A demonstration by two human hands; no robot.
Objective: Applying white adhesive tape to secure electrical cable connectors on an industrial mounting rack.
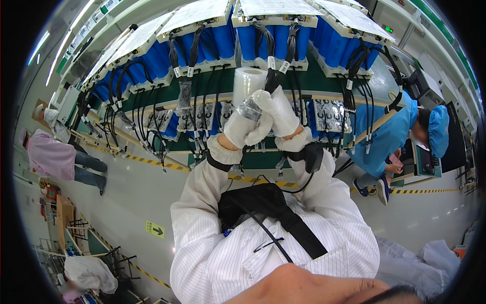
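Both my hands wear white gloves and are raised in front of a rack of blue battery modules (263, 38). My left hand (245, 126) grips the lower end of a roll of clear film (248, 86). My right hand (278, 114) is closed around a bundle of black cables (276, 76) with white tags that hangs from the modules, right beside the roll. The two hands touch each other. A black strap (217, 163) circles my left wrist and a black device (311, 156) sits on my right one.
More black cable looms (136, 116) hang along the green rack. A person in a blue coat and cap (400, 134) bends at the right. Two people in pink and white (55, 154) stand at the left. Yellow-black floor tape (152, 162) runs below the rack.
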